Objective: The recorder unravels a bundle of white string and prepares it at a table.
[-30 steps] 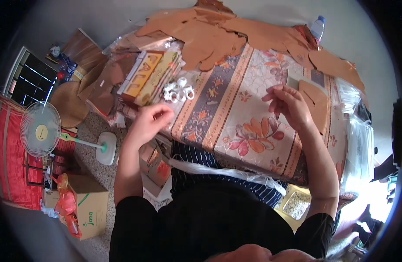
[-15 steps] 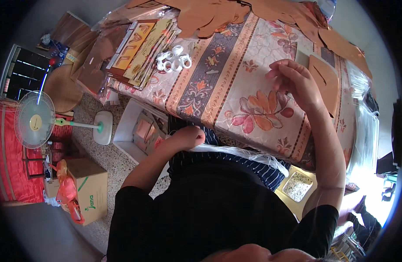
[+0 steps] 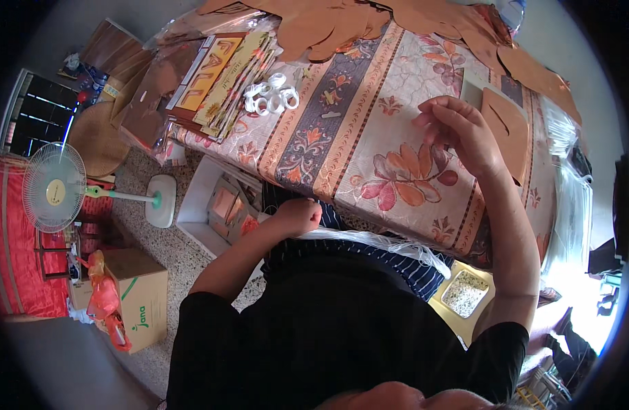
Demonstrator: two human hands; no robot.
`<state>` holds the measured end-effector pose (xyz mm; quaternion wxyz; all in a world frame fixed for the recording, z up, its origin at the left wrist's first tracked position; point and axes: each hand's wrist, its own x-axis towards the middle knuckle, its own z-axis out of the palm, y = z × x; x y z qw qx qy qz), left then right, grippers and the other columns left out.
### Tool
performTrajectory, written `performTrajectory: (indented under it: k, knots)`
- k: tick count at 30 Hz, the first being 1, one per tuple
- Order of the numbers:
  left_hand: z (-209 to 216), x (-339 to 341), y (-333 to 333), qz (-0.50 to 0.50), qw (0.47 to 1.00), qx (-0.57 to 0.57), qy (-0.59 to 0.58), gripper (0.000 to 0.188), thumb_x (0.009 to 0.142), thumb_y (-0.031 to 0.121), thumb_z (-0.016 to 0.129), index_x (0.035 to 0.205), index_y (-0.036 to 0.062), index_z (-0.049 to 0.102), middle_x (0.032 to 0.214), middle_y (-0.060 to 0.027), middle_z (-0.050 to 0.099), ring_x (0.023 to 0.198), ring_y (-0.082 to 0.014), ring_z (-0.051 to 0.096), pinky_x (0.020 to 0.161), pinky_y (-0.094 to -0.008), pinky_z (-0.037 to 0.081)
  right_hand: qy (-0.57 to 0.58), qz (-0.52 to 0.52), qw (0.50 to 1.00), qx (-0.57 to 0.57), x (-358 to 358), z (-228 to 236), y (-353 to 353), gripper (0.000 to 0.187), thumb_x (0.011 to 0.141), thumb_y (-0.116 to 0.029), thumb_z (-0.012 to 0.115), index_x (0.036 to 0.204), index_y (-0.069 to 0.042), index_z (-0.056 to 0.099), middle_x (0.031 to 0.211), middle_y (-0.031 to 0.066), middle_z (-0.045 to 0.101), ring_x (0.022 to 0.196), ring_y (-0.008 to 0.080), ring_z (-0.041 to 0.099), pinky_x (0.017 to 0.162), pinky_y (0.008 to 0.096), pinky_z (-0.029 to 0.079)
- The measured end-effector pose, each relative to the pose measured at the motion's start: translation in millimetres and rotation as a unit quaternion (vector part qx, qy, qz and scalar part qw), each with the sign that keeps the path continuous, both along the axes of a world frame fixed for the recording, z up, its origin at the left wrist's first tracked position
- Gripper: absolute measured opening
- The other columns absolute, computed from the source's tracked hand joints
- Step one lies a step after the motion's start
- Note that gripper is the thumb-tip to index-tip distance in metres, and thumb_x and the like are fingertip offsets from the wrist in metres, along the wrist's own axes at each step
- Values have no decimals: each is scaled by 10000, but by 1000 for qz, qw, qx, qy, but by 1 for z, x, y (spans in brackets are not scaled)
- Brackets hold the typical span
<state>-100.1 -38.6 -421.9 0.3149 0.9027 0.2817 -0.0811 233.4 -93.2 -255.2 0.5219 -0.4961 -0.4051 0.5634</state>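
My left hand is closed in a fist low over my lap, at the near edge of the table. A bundle of thin white strings runs from this hand to the right across my lap and fans out in loose ends. My right hand is raised over the right part of the table, its fingers bent in toward the thumb. Whatever sits between those fingers, if anything, is too fine to see. Brown cut sheets with a slit lie just beyond this hand.
A flowered cloth covers the table. On it are white string rolls, a stack of printed cards and brown cut-out sheets. More white strings hang at the right edge. A fan and carton stand left.
Both hands stay in nearly the same place. My left fist has turned slightly, and the fingers of my right hand have shifted a little.
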Motion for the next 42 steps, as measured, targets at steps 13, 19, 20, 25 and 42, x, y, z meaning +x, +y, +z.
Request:
performTrajectory:
  k: [13,19,20,25,42]
  knots:
    - [-6,1,-8,-19,999,35,-9,102,686,193,585,686,92,583,652,-92,555,619,-282,570,550,-384,436,-11,6,1000,5,-3,1,-1,204,907,-150,441,1002,5,532,864,100,618,639,110,581,560,199,465]
    - [-4,0,-6,-6,999,29,-14,107,713,184,565,694,80,577,667,-95,557,616,-291,569,553,-395,434,-14,1,1000,7,-4,1,0,204,903,-140,440,1006,15,521,863,105,611,643,117,595,537,205,472]
    - [2,1,-5,12,1000,2,-20,121,731,192,559,714,72,572,687,-96,569,618,-295,570,563,-388,438,-12,3,1000,5,-4,1,1,204,902,-139,441,1008,17,519,861,103,609,636,118,595,534,204,470]
    - [73,3,-6,46,997,-19,-62,133,792,176,537,807,46,561,770,-113,596,659,-298,576,598,-358,447,-54,16,998,7,-11,15,-2,193,891,-110,440,998,22,531,859,97,612,606,113,589,526,199,463]
    - [248,113,33,-62,761,-234,-602,248,921,221,451,989,-9,515,848,-23,546,778,-90,552,708,-206,452,-183,88,952,231,-63,140,15,188,901,-167,471,932,-24,588,632,36,564,478,69,514,444,181,421]
